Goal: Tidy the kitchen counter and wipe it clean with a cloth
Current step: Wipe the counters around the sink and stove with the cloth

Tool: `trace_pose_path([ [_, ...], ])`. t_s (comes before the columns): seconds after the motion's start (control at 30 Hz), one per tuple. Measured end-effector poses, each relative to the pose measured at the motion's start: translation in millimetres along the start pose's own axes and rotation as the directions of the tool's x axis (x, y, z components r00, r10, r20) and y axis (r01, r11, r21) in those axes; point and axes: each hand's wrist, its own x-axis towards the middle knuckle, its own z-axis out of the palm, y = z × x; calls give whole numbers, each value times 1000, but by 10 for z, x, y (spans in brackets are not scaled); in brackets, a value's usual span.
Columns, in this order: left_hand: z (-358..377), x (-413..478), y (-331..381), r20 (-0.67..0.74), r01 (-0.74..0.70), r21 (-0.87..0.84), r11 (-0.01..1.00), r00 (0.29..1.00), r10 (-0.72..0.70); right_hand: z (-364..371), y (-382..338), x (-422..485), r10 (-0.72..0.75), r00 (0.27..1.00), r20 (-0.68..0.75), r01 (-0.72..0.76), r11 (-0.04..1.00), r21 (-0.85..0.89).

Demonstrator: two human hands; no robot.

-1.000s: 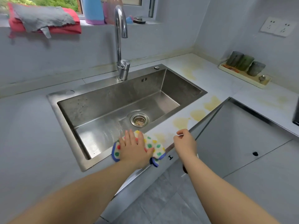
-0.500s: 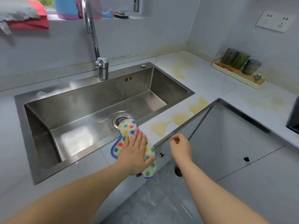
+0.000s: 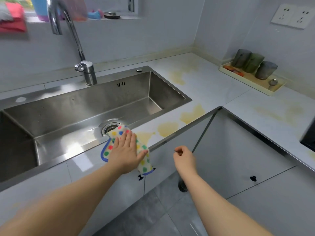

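Observation:
A white cloth (image 3: 114, 133) with coloured dots and a blue border lies on the narrow counter strip in front of the steel sink (image 3: 88, 106). My left hand (image 3: 127, 150) presses flat on it with straight fingers. One end of the cloth hangs over the counter's front edge. Yellow stains (image 3: 167, 128) spread on the pale counter (image 3: 213, 89) just right of the cloth. My right hand (image 3: 184, 159) hovers in the air off the counter edge, fingers loosely curled, holding nothing.
A tall tap (image 3: 85, 68) stands behind the sink. A cream tray (image 3: 276, 90) with three upturned cups sits at the back right by the wall. Bottles and red and grey cloths (image 3: 12, 21) lie on the windowsill. A dark appliance edge (image 3: 309, 138) shows far right.
My left hand has slid the cloth to the right along the front strip toward the yellow stains. My right hand has come off the counter edge and dropped lower.

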Motion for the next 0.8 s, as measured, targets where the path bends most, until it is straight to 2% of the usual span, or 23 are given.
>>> trace_pose_path([
  [0.13, 26, 7, 56, 33, -124, 56, 991, 992, 123, -19, 25, 50, -6, 999, 48, 6, 1000, 3],
  [0.23, -52, 117, 30, -2, 12, -29, 1000, 1000, -12, -63, 21, 119, -29, 998, 61, 30, 1000, -10],
  [0.3, -70, 175, 142, -10, 50, -66, 997, 999, -51, -106, 44, 180, -30, 998, 58, 31, 999, -16],
  [0.43, -33, 268, 207, 15, -143, 33, 989, 990, 143, -179, 76, 322, -20, 999, 50, 21, 1000, -17],
  [0.5, -77, 374, 179, 30, -153, 39, 988, 988, 152, -205, 49, 386, -14, 999, 52, 14, 1000, -8],
  [0.57, -111, 517, 256, 17, -67, -13, 998, 998, 67, -242, 4, 472, -19, 999, 37, 19, 1000, -6],
  [0.63, -136, 614, 401, 10, -64, -24, 998, 998, 64, -286, -42, 564, -23, 1000, 7, 23, 1000, -1],
  [0.73, -111, 751, 447, 5, -223, 44, 974, 975, 223, -342, -94, 712, -17, 1000, -17, 17, 1000, 5],
  [0.8, -142, 871, 437, 28, -275, 53, 960, 961, 274, -370, -123, 825, -2, 999, -47, 3, 1000, 24],
])
